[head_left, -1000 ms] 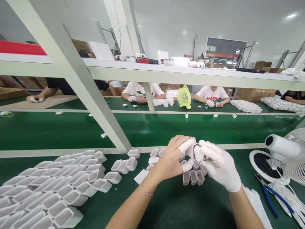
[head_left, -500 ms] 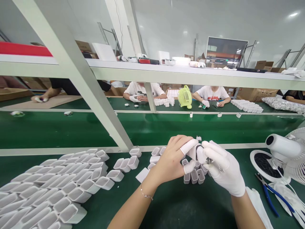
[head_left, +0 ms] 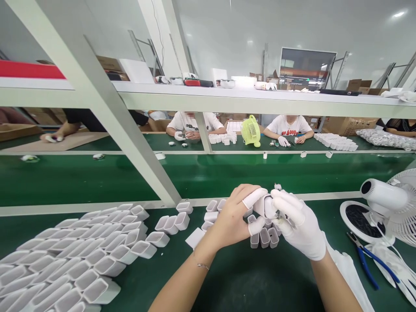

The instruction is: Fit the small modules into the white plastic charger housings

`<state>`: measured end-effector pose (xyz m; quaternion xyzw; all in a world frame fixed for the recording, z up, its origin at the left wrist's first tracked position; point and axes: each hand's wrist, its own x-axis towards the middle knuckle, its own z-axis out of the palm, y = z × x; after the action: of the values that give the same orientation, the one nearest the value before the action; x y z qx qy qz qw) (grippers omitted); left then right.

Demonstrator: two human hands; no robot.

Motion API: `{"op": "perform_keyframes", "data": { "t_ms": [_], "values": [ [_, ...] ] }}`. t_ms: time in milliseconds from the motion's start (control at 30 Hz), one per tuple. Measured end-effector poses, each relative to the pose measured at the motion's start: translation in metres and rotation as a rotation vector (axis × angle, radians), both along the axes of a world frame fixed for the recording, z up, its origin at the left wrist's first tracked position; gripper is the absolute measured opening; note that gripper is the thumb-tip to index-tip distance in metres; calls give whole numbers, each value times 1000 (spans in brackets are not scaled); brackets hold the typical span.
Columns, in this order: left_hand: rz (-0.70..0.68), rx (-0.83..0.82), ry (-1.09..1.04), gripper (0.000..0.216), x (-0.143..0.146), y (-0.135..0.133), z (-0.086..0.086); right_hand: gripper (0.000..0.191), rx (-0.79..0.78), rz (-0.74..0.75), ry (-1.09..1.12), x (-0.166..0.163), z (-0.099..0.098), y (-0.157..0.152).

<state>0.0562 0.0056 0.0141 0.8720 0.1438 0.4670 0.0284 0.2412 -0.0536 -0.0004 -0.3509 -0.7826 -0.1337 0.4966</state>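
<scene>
My left hand (head_left: 236, 215), with white covers on the thumb and a finger, is closed on a small white plastic housing (head_left: 260, 205). My right hand (head_left: 300, 225), in a white glove, meets it from the right. Its fingers pinch a rounded white part (head_left: 270, 208) that touches the housing's end; the fingertips hide most of that part. Below and behind the hands stand several open white housings (head_left: 264, 238) on the green table. More single housings (head_left: 212, 217) stand left of my left wrist, with a flat white square (head_left: 195, 238) beside them.
Rows of white housings (head_left: 94, 255) fill the table's left side. Blue-handled pliers (head_left: 364, 260), white gloves (head_left: 390, 264) and a white fan (head_left: 386, 199) are at the right. A green conveyor (head_left: 227, 173) runs behind a rail; a slanted post (head_left: 130, 138) stands at left. Co-workers sit opposite.
The rounded white part has come closer against the housing's end, and the dark gap between them is less visible. Small pieces on the conveyor have moved right.
</scene>
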Motion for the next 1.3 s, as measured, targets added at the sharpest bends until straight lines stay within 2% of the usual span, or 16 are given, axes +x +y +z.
{"op": "perform_keyframes", "data": {
  "t_ms": [100,167,333,367,433,533,633,733,833,933,1033,1100,1200,1233,1300],
  "values": [
    [-21,-25,-6,49,-1,0,-1,55,-37,29,-2,1,2,-1],
    [-36,-37,-2,48,-2,-2,0,49,-142,83,44,3,4,-4],
    [-21,-27,42,41,1,-9,3,75,-760,319,445,1,8,-8],
    [-16,-22,54,39,3,-10,3,73,-853,332,505,-1,8,-6],
    [-12,-20,75,39,4,-8,0,65,-937,322,581,-6,6,-2],
    [-22,-49,100,38,5,0,-8,57,-955,297,644,-8,2,6],
    [-22,-25,129,39,4,9,-17,53,-987,349,583,-4,-1,14],
    [-9,22,186,43,1,14,-23,54,-1052,419,496,2,-2,21],
    [18,45,227,42,0,17,-26,56,-1113,384,480,1,-4,26],
    [92,134,262,40,2,21,-31,53,-1117,276,439,-10,-9,30],
    [159,239,296,36,6,32,-39,47,-1070,63,370,-20,-11,41],
    [177,237,294,36,8,42,-46,47,-1055,-7,343,-16,-8,56],
    [181,138,253,43,5,53,-50,38,-1063,-17,272,16,2,85],
    [182,94,227,45,2,54,-49,31,-1047,-59,257,32,4,94],
    [170,-14,157,49,-6,52,-43,34,-967,-201,259,64,3,108]
  ]
}}
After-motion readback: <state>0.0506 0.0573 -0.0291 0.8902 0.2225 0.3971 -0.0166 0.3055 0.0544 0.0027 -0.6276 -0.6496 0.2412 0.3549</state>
